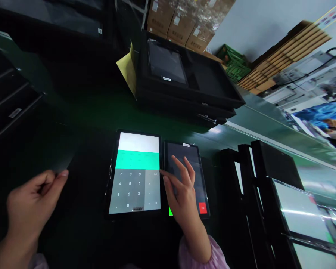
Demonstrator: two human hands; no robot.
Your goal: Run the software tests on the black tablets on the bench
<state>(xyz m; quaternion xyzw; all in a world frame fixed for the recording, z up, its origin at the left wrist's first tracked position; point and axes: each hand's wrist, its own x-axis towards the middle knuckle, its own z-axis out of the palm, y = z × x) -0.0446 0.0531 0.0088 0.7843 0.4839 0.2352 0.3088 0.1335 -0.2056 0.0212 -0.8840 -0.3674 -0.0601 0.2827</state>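
A tablet (130, 190) lies on the dark work surface, its screen lit with a calculator keypad under white and turquoise bands. Beside it on the right lies a second tablet (198, 175), mostly dark, with a green and a red button at its lower corners. My right hand (182, 190) is over this second tablet with fingers spread. Its index fingertip is at the right edge of the calculator screen, near the DEL key; I cannot tell whether it touches. To the left, away from both tablets, my left hand (35, 201) is closed in a pinch. Whatever it holds, if anything, cannot be made out.
Stacked black trays (212, 74) stand behind the tablets, one holding a dark tablet (168, 61). A yellow sheet (128, 71) sticks up beside them. More tablets (299, 209) stand in black holders at right. Cartons (182, 28) and a blue-sleeved person (322, 114) are farther back.
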